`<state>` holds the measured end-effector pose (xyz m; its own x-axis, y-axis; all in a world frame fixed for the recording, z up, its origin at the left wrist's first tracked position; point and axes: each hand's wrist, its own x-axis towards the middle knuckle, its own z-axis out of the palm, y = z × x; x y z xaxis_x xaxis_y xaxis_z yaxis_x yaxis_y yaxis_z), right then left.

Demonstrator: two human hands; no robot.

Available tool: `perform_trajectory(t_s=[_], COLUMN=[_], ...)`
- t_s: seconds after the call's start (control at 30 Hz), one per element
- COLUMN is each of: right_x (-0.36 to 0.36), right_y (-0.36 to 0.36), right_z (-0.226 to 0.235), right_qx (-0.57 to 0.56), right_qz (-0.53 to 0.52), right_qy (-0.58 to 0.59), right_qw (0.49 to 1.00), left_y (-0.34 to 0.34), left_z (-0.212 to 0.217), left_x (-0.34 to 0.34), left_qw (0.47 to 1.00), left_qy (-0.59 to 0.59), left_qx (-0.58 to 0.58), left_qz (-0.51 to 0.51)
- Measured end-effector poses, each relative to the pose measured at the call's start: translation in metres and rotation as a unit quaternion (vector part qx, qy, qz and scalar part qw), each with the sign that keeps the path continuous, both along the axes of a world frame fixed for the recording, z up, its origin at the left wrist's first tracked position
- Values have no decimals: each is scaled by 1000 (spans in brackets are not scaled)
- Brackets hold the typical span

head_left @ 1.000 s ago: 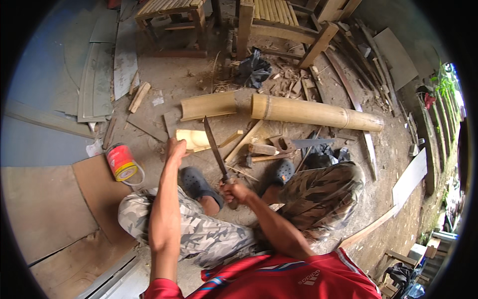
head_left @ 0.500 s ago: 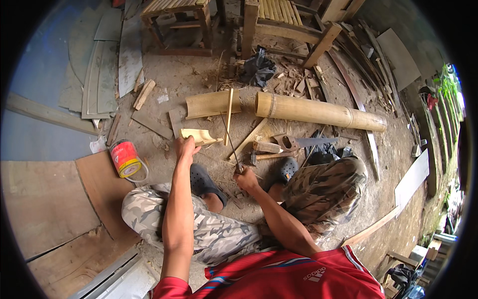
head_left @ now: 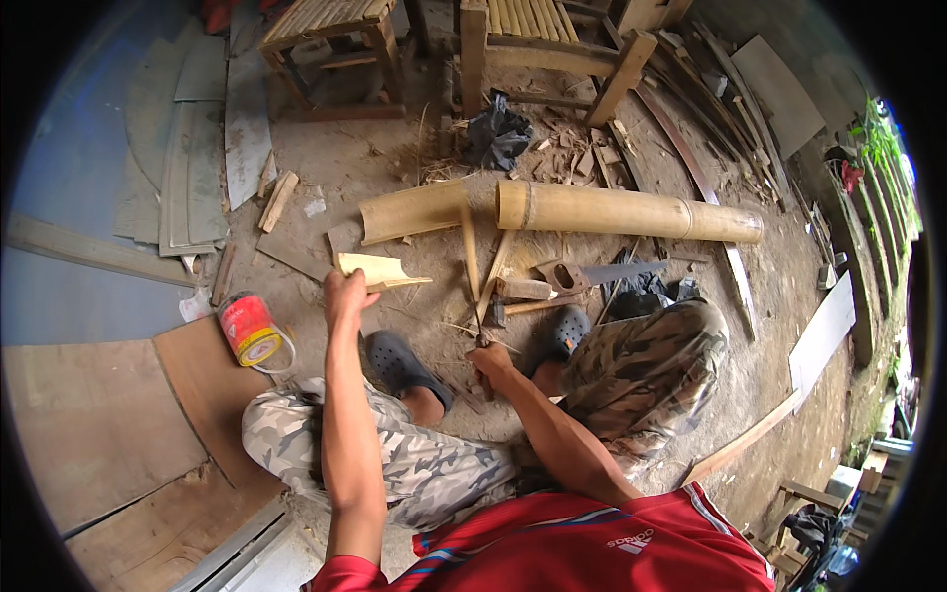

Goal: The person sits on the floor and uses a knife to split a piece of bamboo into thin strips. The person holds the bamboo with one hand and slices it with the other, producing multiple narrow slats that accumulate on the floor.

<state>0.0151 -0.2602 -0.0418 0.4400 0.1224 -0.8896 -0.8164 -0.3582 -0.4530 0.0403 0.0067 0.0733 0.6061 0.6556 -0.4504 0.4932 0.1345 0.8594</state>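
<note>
My left hand [head_left: 347, 296] grips a short split piece of bamboo [head_left: 373, 270], pale and curved like a trough, holding it above the ground. In my right hand [head_left: 493, 365] is the handle of a knife [head_left: 481, 340] with a thin dark blade, pointing away from me. Its blade is hard to pick out against the bamboo strips. A narrow bamboo strip [head_left: 471, 247] stands between the two hands, beyond the knife. Past my left hand lies a wide half-round bamboo piece [head_left: 409, 212].
A thick bamboo pole [head_left: 631, 212] lies across the ground ahead. Nearer are a handsaw [head_left: 592, 276], a hammer [head_left: 528, 306] and a wooden block [head_left: 526, 288]. A red and yellow bucket [head_left: 249, 331] stands at left. Bamboo-topped furniture [head_left: 533, 54] and a black plastic bag [head_left: 500, 133] are at the back.
The bamboo piece and my left hand have shifted slightly left. The narrow strip has tilted, its lower end moving right. The knife now points more straight ahead, and the view has shifted slightly.
</note>
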Motion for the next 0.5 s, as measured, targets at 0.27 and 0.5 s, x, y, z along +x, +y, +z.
perform_trajectory(t_s=[0.27,0.5], right_x=[2,14], right_y=[4,-4], right_z=[15,26], right_qx=[37,30], right_qz=[-72,-65], right_qy=[-7,-35], right_qw=[997,997], left_y=[0,-7], left_z=[25,3], left_x=[0,6], left_qw=[998,1000], left_qy=[9,17], left_qx=[57,6], left_qz=[-32,8])
